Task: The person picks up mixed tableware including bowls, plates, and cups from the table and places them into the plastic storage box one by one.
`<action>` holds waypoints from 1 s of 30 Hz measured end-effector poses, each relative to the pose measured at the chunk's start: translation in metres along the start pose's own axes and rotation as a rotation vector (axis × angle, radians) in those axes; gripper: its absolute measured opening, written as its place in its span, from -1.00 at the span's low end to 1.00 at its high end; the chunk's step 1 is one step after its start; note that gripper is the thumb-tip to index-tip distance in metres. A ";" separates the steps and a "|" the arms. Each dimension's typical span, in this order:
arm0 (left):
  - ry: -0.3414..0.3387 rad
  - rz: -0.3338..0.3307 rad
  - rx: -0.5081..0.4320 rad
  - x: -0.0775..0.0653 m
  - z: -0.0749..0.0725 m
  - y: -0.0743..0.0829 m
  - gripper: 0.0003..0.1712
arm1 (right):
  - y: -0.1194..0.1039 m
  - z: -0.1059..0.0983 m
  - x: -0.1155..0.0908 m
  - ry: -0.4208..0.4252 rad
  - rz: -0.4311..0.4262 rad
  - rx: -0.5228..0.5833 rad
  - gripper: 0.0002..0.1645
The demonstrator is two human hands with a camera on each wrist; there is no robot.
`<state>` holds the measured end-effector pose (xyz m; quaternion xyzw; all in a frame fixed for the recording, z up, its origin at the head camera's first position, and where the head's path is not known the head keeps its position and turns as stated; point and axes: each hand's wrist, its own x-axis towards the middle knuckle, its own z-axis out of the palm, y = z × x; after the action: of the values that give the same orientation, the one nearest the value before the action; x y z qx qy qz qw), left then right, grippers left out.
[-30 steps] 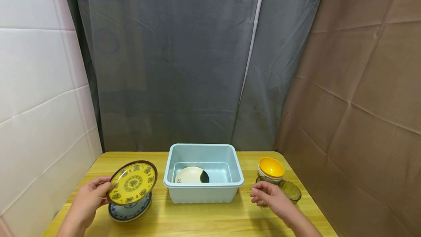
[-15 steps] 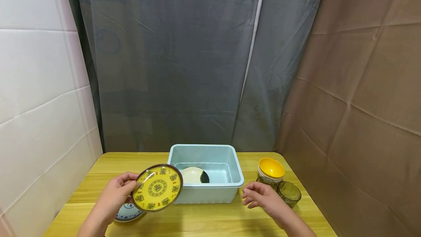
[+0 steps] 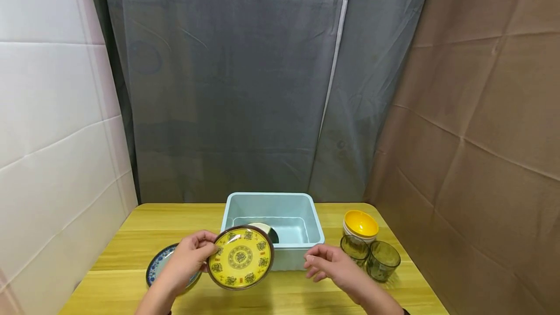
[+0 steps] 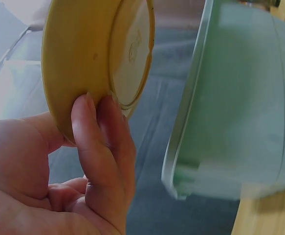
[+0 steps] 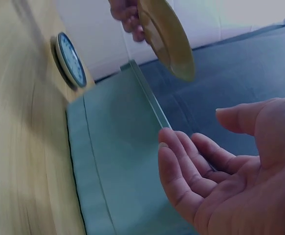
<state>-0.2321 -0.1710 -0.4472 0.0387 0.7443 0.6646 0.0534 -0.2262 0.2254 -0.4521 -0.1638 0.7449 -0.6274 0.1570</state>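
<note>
My left hand [image 3: 188, 259] pinches the left rim of a yellow patterned plate [image 3: 240, 257] with a dark brown edge. In the head view the plate is tilted, its face towards me, in front of the light blue tub [image 3: 290, 258]. The left wrist view shows the plate's plain yellow underside [image 4: 83, 54], with fingers against it. Inside the tub lies a white plate with a dark patch [image 3: 272, 234], partly hidden by the yellow one. At the tub's front right corner, my right hand [image 3: 330, 267] hovers with loosely curved fingers and holds nothing.
A blue-and-white plate [image 3: 159, 262] lies on the wooden table [image 3: 118, 276] at left, partly behind my left arm. To the right stand an orange bowl [image 3: 360, 222] atop white ones and two dark glass cups [image 3: 383, 260]. Cloth hangs around the table.
My left hand has carried the yellow plate rightwards, from above the blue-and-white plate to the front of the tub. My right hand has moved left, away from the glass cups.
</note>
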 end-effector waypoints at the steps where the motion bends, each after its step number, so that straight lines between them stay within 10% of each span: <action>1: -0.009 0.003 -0.001 0.001 0.004 0.000 -0.69 | -0.001 0.003 0.001 -0.001 -0.002 0.011 -0.73; 30: -0.137 0.025 -0.064 0.002 0.057 -0.009 -0.70 | 0.000 0.038 0.004 -0.054 0.086 0.353 -0.60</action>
<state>-0.2265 -0.1154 -0.4622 0.0916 0.7166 0.6845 0.0972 -0.2131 0.1900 -0.4586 -0.1185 0.6249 -0.7366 0.2300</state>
